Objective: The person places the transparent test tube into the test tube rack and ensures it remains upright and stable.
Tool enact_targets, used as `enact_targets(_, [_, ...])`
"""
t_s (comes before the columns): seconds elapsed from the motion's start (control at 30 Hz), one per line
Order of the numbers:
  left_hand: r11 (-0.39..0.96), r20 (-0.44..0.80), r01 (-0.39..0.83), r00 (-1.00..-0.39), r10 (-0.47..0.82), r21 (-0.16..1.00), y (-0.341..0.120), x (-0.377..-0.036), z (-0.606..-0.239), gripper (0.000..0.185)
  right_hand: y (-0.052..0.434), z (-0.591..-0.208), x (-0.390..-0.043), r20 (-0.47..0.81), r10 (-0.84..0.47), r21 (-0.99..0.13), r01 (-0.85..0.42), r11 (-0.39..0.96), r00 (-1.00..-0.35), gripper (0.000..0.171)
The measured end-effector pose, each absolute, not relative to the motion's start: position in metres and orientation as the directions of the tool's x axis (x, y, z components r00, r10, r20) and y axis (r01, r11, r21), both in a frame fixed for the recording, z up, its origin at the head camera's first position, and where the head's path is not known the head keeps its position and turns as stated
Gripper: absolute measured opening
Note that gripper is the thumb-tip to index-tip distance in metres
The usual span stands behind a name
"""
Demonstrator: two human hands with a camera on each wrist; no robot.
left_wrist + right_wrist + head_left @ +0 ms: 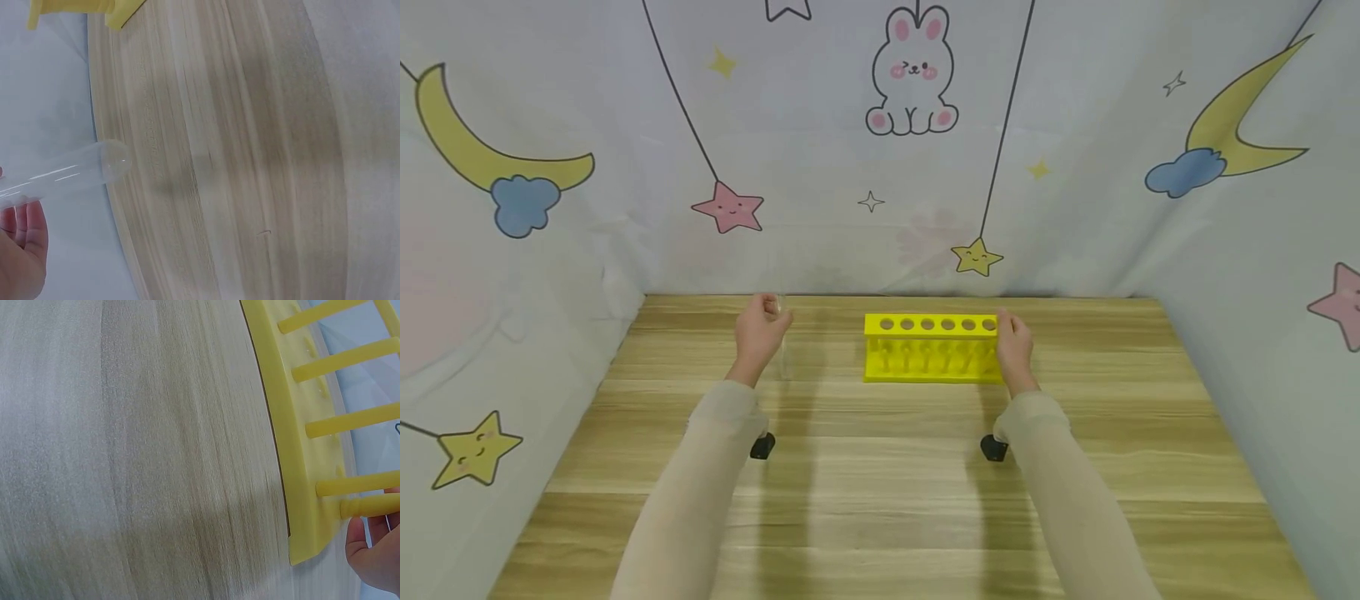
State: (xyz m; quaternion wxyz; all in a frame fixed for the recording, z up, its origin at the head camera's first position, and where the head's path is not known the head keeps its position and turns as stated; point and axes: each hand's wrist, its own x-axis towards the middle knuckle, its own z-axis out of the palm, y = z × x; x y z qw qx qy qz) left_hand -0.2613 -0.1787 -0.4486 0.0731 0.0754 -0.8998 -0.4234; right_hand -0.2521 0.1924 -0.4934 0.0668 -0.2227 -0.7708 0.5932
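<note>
Wooden table (880,500) nearest, two sleeved forearms reaching out over it. Left hand (761,332), fingers curled round a clear test tube (784,354), holds it upright above the table, well left of the rack; tube's rounded bottom shows in the left wrist view (94,165). Right hand (1013,343) rests against the right end of the yellow test tube rack (931,348); fingers bent on the rack end, grip unclear. Rack stands near the table's far edge, its six holes unfilled. Cartoon curtain (880,150) behind.
</note>
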Motion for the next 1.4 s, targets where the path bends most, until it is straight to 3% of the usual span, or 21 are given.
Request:
enact_targets(0.9, [0.649,0.205,0.047,-0.964,-0.169,0.759,-0.162,-0.26,-0.429,0.033,0.194,-0.494,-0.254,-0.157,0.421,-0.941,0.265,0.211,-0.894,0.035])
enact_targets(1.4, [0.583,0.217,0.092,-0.965,-0.148,0.807,-0.148,-0.26,-0.421,0.032,0.193,-0.493,-0.253,-0.171,0.405,-0.937,0.276,0.216,-0.898,0.042])
